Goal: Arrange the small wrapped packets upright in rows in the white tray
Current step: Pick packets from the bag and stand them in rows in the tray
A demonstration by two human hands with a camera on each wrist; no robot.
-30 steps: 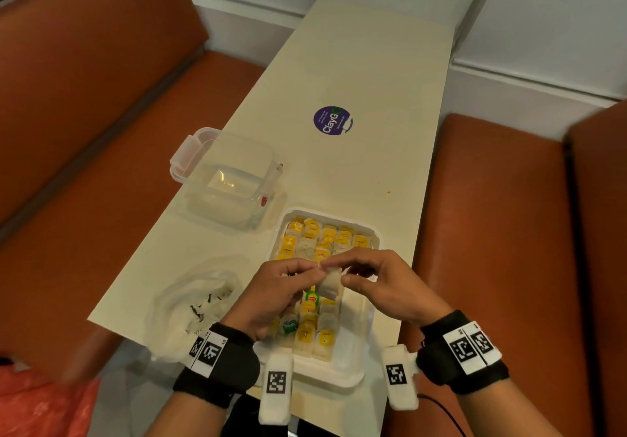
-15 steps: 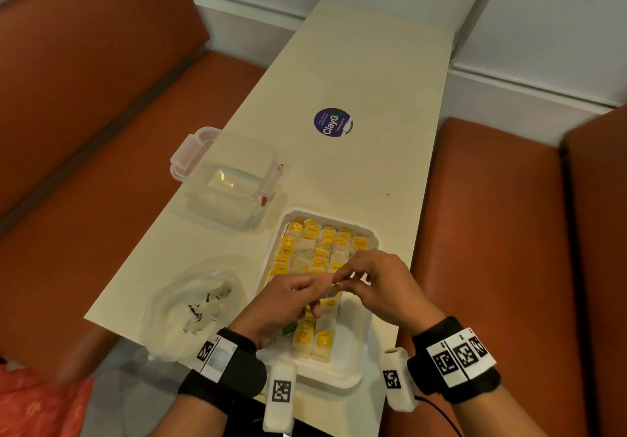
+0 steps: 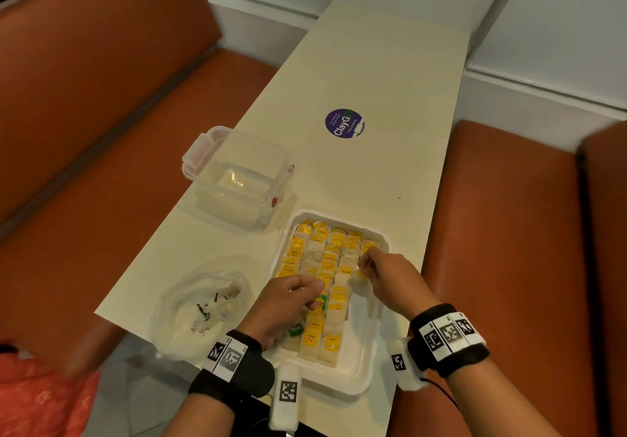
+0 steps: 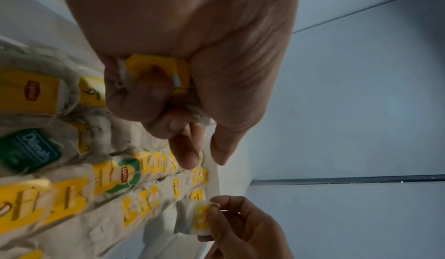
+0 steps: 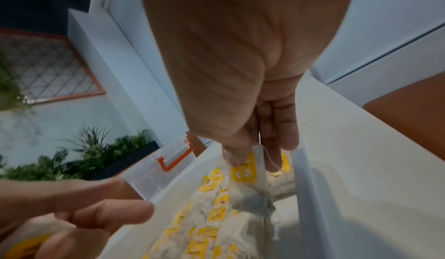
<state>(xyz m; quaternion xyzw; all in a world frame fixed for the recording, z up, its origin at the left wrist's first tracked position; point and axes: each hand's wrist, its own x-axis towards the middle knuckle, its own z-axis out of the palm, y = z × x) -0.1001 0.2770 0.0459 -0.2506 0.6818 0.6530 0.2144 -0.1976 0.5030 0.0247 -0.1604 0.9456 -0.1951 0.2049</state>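
A white tray (image 3: 339, 387) at the table's near edge holds several rows of small wrapped packets (image 3: 325, 260), most with yellow tags, standing side by side. My right hand (image 3: 364, 263) pinches one yellow-tagged packet (image 5: 245, 173) between thumb and fingers, low over the right side of the tray, beside its right wall (image 5: 303, 187). My left hand (image 3: 315, 289) hovers over the tray's left middle with its fingers curled round another yellow-tagged packet (image 4: 156, 72). The right side of the tray near me is bare.
A clear plastic box (image 3: 237, 179) with orange clasps stands left of the tray's far end. A crumpled clear bag (image 3: 200, 304) lies at the near left corner. A round purple sticker (image 3: 344, 123) lies farther off. Orange benches (image 3: 509, 267) flank the narrow table.
The hands met over the tray's middle with a packet between them. They have parted: the right hand carried a packet toward the far right, the left hand drew back left.
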